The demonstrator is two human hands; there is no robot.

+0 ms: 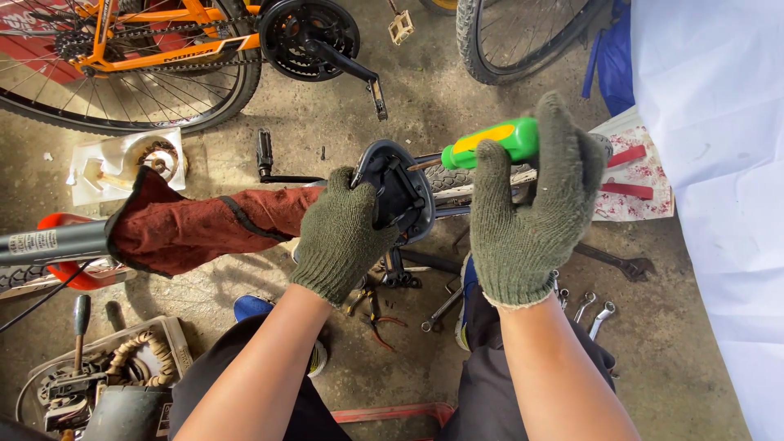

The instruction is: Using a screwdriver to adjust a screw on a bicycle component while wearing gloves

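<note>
At the centre of the view the left hand (pixel 341 233), in a dark green knit glove, has its grip closed over the edge of a black bicycle saddle (pixel 398 189) turned underside up, thumb and fingers wrapped round its rim. At 2 o'clock from it the right hand (pixel 531 204), gloved the same, is closed round a screwdriver (pixel 488 144) with a green and yellow handle, whose tip points at 9 o'clock onto the saddle's underside. A dark red cloth (pixel 204 229) wraps the frame tube (pixel 53 242) running out at 9 o'clock. Spanners (pixel 592 310) and pliers (pixel 371 309) lie on the concrete floor (pixel 457 90) at 5 and 6 o'clock, between the person's knees. An orange bicycle (pixel 155 41) stands at 11 o'clock, and a white sheet (pixel 719 163) hangs at 3 o'clock
</note>
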